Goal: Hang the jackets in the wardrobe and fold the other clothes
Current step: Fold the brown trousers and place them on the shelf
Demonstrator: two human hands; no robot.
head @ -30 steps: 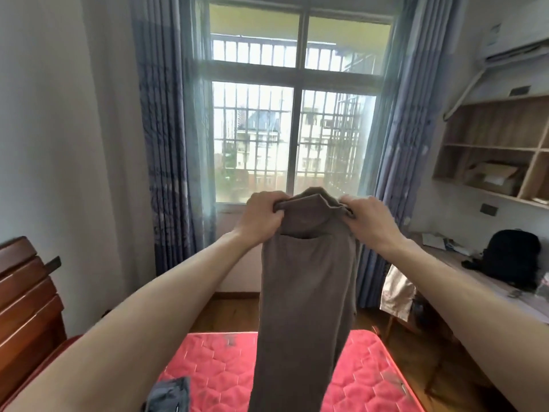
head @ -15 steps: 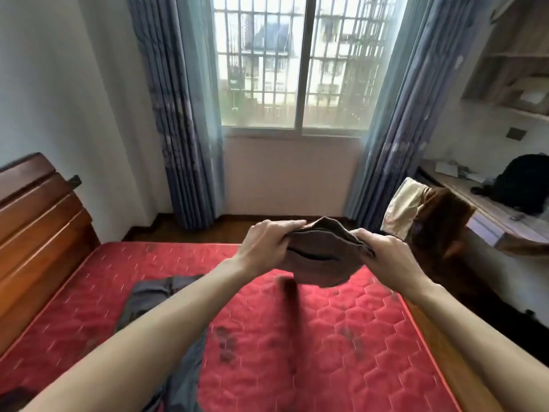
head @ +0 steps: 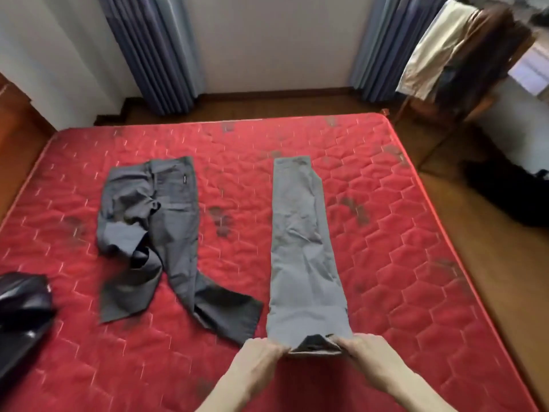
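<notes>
Lying flat on the red mattress (head: 401, 233), the grey trousers (head: 303, 248) stretch lengthwise away from the person, folded leg upon leg, right of the middle. Their near end is held at both corners: the left hand (head: 261, 356) pinches the left corner and the right hand (head: 364, 350) pinches the right one, each grip closed on the cloth, with fingertips tucked under the fabric and not individually visible. Between the hands the edge gapes a little, showing a dark inside. Whether this near end is the waistband or the hems is hard to tell.

A second, darker pair of trousers (head: 166, 233) lies crumpled to the left, its legs splayed and twisted; one leg end comes just beside the grey pair near the left hand. At the left edge a shiny black garment (head: 23, 310) rests on the mattress, cut off by the frame, so its kind cannot be made out.

Beyond the bed stand blue curtains (head: 154, 52) against a pale wall. In the upper right a chair (head: 487, 63) carries a cream cloth (head: 430, 52) and something brown, blurred and partly out of frame. A dark shape (head: 511, 191) lies on the wooden floor at the right, unclear. Both forearms run out of the bottom edge.
</notes>
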